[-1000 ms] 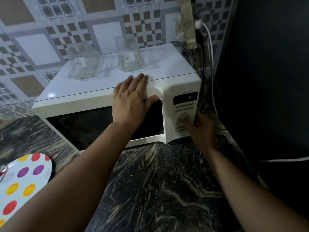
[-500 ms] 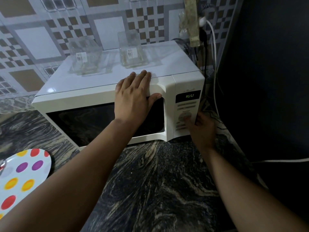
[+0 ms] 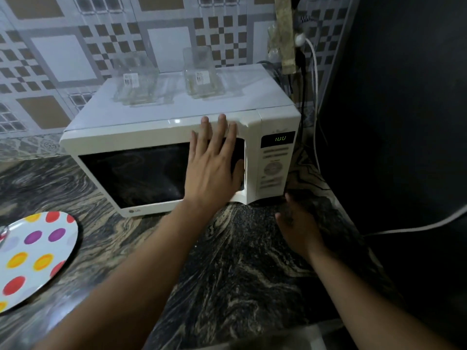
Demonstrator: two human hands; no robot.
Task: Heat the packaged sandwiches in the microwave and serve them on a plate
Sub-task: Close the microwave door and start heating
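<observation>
The left hand (image 3: 214, 168) lies flat on the front of the white microwave (image 3: 177, 147). Its fingers are straight and spread a little, and the tips reach up to the top edge of the door (image 3: 141, 175). The thumb sticks out to the side near the door's right edge. This hand holds nothing; it only presses on the door, which is closed.

The right hand (image 3: 300, 226) is in the air just in front of the button panel (image 3: 274, 170), low down by the microwave's bottom right corner. It touches nothing. Its fingers look loose and a bit open, but the hand is dark and blurry, so I cannot tell more.

The small screen (image 3: 278, 139) shows green numbers. The glass in the door is dark, so the sandwiches cannot be seen.

Two see-through boxes (image 3: 136, 82) sit on top of the microwave, well apart. They look empty.

A white plate (image 3: 38, 256) with red, yellow and purple dots lies on the dark swirly counter (image 3: 227, 274), off to the left. The part of it in view has no food on it.
</observation>
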